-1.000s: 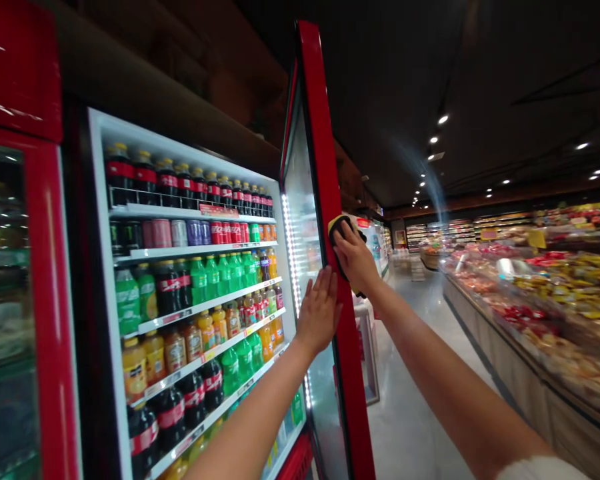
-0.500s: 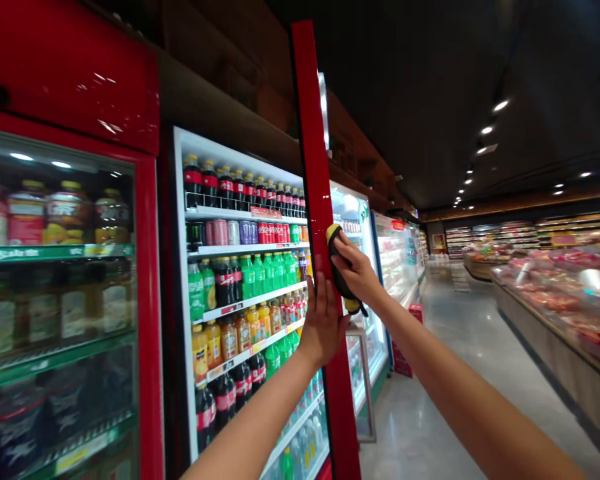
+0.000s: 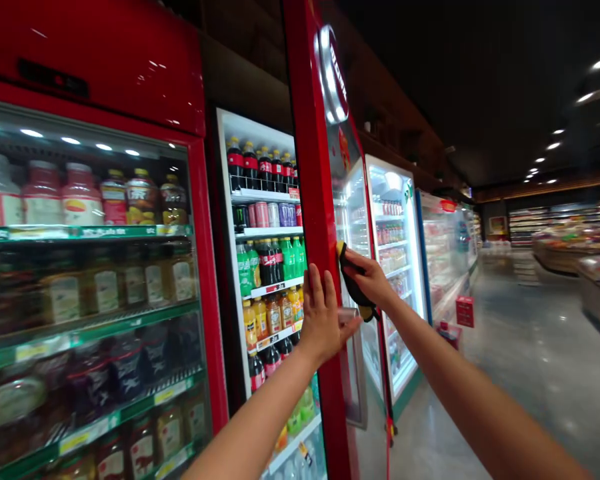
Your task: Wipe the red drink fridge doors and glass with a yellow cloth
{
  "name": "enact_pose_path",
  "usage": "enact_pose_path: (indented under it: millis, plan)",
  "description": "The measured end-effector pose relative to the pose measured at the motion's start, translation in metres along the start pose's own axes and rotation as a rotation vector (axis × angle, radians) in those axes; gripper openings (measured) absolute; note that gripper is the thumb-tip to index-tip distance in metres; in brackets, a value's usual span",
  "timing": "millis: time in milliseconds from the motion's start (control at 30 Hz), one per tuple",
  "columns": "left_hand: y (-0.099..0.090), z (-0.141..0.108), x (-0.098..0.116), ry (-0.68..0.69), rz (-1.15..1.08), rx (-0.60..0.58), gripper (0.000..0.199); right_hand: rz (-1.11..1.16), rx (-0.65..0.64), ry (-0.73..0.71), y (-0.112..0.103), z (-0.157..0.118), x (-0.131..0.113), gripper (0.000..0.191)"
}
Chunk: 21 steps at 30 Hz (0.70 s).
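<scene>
Left palm on the red door, right hand gripping a cloth

The left hand [image 3: 324, 320] holds nothing; it lies flat on the edge of the open red door [image 3: 316, 193], fingers pointing up and thumb reaching out beside the top of the door handle [image 3: 361, 393]. The right hand [image 3: 369, 280] is closed around a black and yellow cloth [image 3: 354, 288], pressed to the outer side of the door, just right of the left hand. Above the hands, a lit round sign [image 3: 333, 75] sits near the top of the door. Behind the door, an open cooler [image 3: 222, 153] holds rows of bottles and cans. To the left stands a closed red cooler [image 3: 207, 253] of drinks. Well beyond the cloth, a red box [image 3: 465, 311] is near more lit coolers [image 3: 395, 243] along the aisle
</scene>
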<state>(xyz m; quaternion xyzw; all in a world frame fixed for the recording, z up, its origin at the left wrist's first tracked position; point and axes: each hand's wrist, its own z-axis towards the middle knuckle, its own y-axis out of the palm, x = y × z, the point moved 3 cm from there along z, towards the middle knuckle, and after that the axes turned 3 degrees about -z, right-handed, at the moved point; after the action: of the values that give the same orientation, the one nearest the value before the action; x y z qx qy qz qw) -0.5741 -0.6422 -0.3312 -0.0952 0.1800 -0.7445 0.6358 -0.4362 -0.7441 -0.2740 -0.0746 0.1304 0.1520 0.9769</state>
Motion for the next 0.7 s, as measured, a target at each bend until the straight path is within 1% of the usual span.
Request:
enact_pose_path:
  millis: [67, 100, 133, 267, 433, 533, 633, 700]
  plan:
    - [-0.001, -0.013, 0.000, -0.060, 0.032, -0.018, 0.139, 0.000, -0.002, -0.026, 0.014, -0.010, 0.009, 0.035]
    - [0.000, -0.019, 0.001, -0.100, 0.050, -0.018, 0.143, -0.002, -0.004, -0.045, 0.021, -0.013, 0.012, 0.035]
    - [0.000, -0.024, 0.001, -0.141, 0.071, -0.014, 0.144, -0.007, -0.008, -0.065, 0.027, -0.017, 0.014, 0.035]
    - [0.004, -0.036, -0.007, -0.285, 0.132, 0.009, 0.126, -0.044, -0.034, -0.121, 0.052, -0.026, 0.022, 0.036]
    - [0.001, -0.047, -0.031, -0.421, 0.189, -0.002, 0.108, -0.025, -0.052, -0.179, 0.082, -0.028, 0.034, 0.038]
    - [-0.002, -0.055, -0.044, -0.455, 0.267, -0.006, 0.105, 0.027, -0.037, -0.179, 0.098, -0.031, 0.048, 0.038]
    - [-0.003, -0.066, -0.053, -0.477, 0.375, 0.001, 0.105, 0.071, -0.012, -0.136, 0.114, -0.039, 0.069, 0.037]
    - [-0.002, -0.073, -0.060, -0.521, 0.469, 0.016, 0.107, 0.089, -0.008, -0.099, 0.125, -0.047, 0.083, 0.036]
